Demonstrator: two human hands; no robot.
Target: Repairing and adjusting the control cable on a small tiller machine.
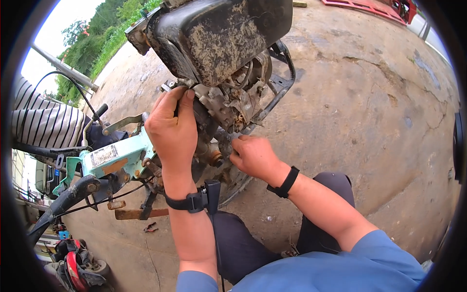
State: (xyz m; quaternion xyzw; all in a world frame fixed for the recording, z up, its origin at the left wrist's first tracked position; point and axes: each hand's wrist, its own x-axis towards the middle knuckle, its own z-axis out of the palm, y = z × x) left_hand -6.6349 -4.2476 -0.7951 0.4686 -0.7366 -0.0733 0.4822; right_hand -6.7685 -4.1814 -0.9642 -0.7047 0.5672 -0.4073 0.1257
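A small engine (221, 104) with a black, mud-caked tank or cover (224, 41) stands before me, joined to a pale green metal frame (119, 155). My left hand (172, 129) is raised against the engine's near left side, just under the black cover. Its thumb and fingers pinch together, and what lies between them is hidden. Lower and to the right, my right hand (258, 155) has its fingers curled in by the engine's lower part, beside dry grass and dirt (241, 121). Whatever it grips cannot be made out.
A person in a striped top (46, 114) is close on the left by the handlebar (97, 114). Black tube bars (287, 82) guard the engine's right side. Red and black machinery (75, 270) sits at lower left, a red metal ramp (365, 9) at the far right. Cracked concrete (369, 126) spreads around.
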